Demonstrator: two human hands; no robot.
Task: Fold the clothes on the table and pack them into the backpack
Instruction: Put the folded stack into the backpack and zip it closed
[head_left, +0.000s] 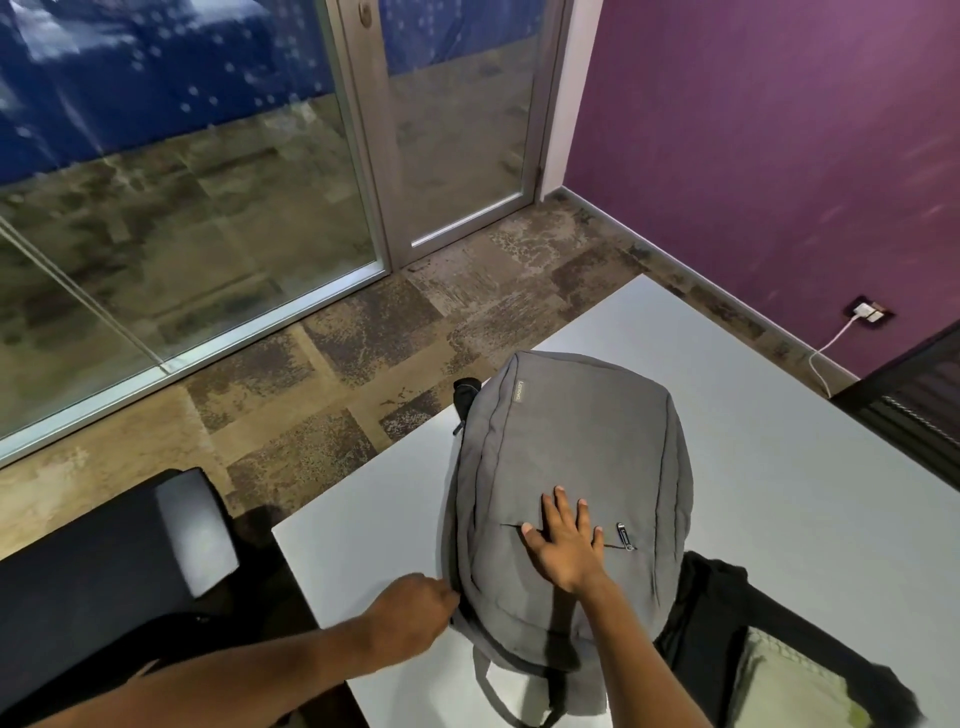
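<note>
Lying flat on the white table, the grey backpack is seen with its long axis running away from the person, its top end and carry loop nearest the body. The right hand is spread with straight fingers and pressed on the front panel, just over the pocket zip. The left hand is curled at the bag's near left edge, where the main zip seam runs; a zip pull may be pinched there, but this cannot be told. The dark clothes are heaped just right of the bag, nearer the right hand. Only 1 move seems due first: opening the zip along that left edge.
</note>
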